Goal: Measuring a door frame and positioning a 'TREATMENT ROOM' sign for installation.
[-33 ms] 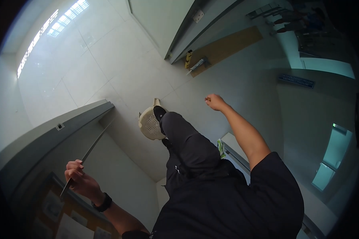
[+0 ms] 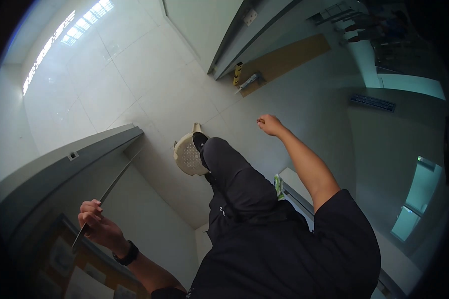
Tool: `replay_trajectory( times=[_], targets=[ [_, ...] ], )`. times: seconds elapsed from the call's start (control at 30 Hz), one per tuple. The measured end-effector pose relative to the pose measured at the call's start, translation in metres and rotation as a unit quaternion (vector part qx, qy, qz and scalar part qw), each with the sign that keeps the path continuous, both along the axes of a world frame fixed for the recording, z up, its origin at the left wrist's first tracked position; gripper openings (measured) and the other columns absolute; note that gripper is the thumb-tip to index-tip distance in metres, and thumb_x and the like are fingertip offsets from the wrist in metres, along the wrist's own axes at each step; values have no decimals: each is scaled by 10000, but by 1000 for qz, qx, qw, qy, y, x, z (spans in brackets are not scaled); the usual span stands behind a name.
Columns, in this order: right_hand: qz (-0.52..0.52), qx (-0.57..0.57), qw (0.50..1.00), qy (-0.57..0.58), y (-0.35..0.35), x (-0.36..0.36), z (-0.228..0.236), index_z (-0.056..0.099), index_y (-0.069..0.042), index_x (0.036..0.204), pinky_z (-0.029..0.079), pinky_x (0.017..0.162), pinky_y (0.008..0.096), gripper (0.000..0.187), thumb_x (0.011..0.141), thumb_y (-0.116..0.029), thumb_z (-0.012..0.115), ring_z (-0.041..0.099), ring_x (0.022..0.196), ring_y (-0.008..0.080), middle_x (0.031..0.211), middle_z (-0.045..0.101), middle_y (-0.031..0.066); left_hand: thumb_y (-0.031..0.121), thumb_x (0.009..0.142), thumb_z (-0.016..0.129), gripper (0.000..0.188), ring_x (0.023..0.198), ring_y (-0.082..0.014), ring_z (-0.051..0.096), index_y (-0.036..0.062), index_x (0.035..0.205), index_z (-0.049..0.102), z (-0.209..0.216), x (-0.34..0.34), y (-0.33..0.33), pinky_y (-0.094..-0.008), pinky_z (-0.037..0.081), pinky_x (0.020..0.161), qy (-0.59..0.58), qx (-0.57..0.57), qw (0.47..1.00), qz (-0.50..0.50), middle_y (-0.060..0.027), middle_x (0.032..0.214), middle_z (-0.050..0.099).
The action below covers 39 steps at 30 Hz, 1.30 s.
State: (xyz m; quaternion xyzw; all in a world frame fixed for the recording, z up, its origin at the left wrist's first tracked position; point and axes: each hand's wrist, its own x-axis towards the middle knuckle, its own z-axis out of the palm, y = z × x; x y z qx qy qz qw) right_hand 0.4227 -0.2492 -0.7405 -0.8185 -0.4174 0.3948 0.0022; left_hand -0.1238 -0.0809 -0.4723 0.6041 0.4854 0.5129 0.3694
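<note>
Grey thin strip (image 2: 113, 183): out on the person's left, slanted | left hand (image 2: 99, 225): fingers clamped round it | right hand (image 2: 270, 125): curled up, fingers together, honestly can't tell if anything's inside

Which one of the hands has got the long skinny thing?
The left hand, with the black wristband. It grips the long thin strip; the right hand is curled, with a bare wrist and no strip.
</note>
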Motion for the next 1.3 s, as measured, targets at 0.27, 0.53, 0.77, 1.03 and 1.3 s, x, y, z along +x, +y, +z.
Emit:
replay_trajectory(
  times=[0.27,0.53,0.77,1.03,1.3],
  targets=[
    [3,160,987,6,-49,-5,-89,704,-40,1051,534,849,420,251,894,-219,627,688,949,340,1007,718,167,244,1057,438,386,686,-141,288,134,730,263,-100,-11,-108,-333,340,690,-69,118,989,60,4,704,241],
    [-2,65,993,-98,-161,34,-111,721,-62,870,530,736,431,235,904,-269,615,694,822,351,838,712,166,256,1065,438,395,692,-145,294,123,732,270,-126,-74,-230,-329,329,698,-113,152,971,148,6,709,223],
    [-52,110,992,-19,-144,80,-156,721,-48,1029,547,671,363,224,918,-202,604,705,721,206,822,736,109,74,961,450,259,641,-174,395,56,702,445,-165,-122,-306,-297,320,559,43,98,971,213,-40,698,427],
    [72,-26,996,-52,-54,177,-256,735,-87,1008,530,857,479,277,895,-305,607,673,959,390,990,704,208,366,1035,432,538,456,-125,360,106,564,417,-188,0,-349,-293,298,456,212,19,900,379,-3,527,457],
    [66,107,988,-91,115,260,-426,691,-26,981,521,793,464,395,855,-400,695,673,903,361,927,712,165,355,1058,413,457,473,-114,327,95,683,432,-216,55,-386,-268,265,448,311,-125,847,411,25,575,398]
  ],
)
